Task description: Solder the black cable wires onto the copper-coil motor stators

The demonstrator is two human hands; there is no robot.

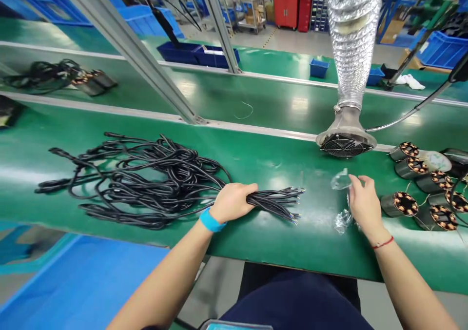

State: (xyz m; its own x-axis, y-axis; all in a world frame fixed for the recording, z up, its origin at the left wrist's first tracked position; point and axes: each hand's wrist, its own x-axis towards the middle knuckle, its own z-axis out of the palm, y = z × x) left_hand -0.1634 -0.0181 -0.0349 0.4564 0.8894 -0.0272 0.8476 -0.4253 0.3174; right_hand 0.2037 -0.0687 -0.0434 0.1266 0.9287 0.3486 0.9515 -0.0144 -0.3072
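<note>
My left hand [236, 202] is closed round a bundle of black cables [270, 199], whose stripped wire ends fan out to the right. The rest of the cables lie in a tangled heap [157, 179] on the green bench, left of that hand. My right hand [361, 201] pinches a small clear plastic piece [341, 180], perhaps a bag or a lid, by its right edge. Just below, near the palm, lies a crumpled clear, shiny clump [342, 221]; I cannot tell whether the hand touches it.
Several motor stators with copper windings [405, 203] stand at the right. Above the bench hangs a fume extractor hood [345, 142] on a silver duct. A metal post [146, 57] rises from the bench rail. A blue bin [84, 281] sits below the front edge.
</note>
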